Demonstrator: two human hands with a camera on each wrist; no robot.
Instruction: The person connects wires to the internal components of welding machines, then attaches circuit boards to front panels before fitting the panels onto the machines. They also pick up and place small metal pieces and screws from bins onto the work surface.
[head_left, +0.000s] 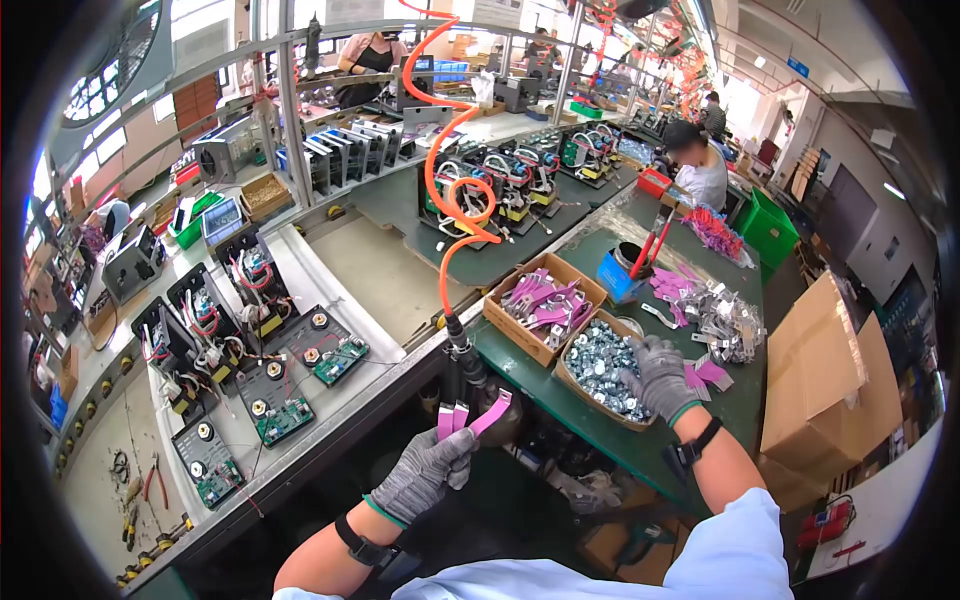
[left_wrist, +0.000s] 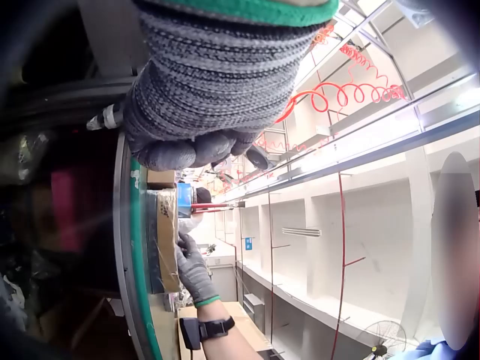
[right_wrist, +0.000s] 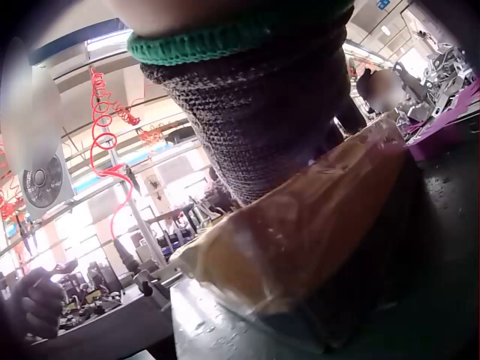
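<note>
In the head view, my gloved left hand (head_left: 428,475) grips several purple strips (head_left: 490,412) with silvery metal ends, which stick up past the fingers. The same hand (left_wrist: 210,97) fills the top of the left wrist view, its strips hidden there. My gloved right hand (head_left: 668,380) reaches into a cardboard box of screws (head_left: 605,368), thumb and fingers down at the heap; I cannot tell whether they pinch a screw. Over the box's taped wall (right_wrist: 300,232), the right wrist view shows the glove's knitted back, with fingertips hidden.
A box of purple strips (head_left: 545,305) adjoins the screws. Loose metal brackets (head_left: 725,325) lie beyond my right hand. An air screwdriver (head_left: 460,350) hangs on an orange coiled hose (head_left: 432,170) near my left hand. Circuit boards (head_left: 285,418) sit left; a large carton (head_left: 815,370) stands right.
</note>
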